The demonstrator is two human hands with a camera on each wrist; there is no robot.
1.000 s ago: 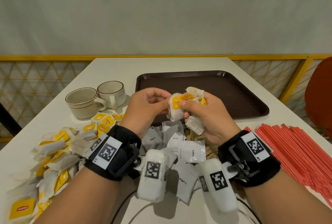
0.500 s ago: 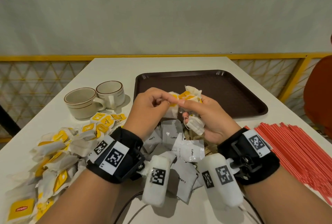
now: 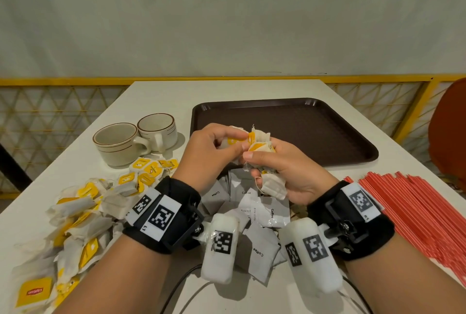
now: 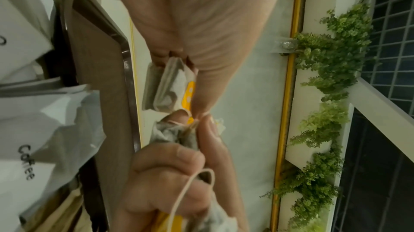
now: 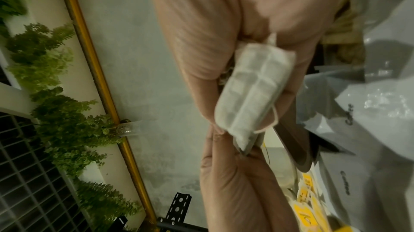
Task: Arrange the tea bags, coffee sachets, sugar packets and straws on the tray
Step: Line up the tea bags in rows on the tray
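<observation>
Both hands meet above the near edge of the dark brown tray. My left hand pinches a tea bag with a yellow tag. My right hand grips a small bunch of tea bags, and one white bag hangs below its fingers. A heap of tea bags lies at the left. White coffee sachets lie under the wrists. Red straws lie at the right. The tray's surface is bare.
Two cream cups stand left of the tray. A yellow railing runs behind the white table. An orange chair back shows at the far right. Brown packets lie under the sachets.
The hands have drawn closer together and shifted the tea bags between their fingers; the left hand now pinches one bag against the right hand's bunch. The view has dipped slightly.
</observation>
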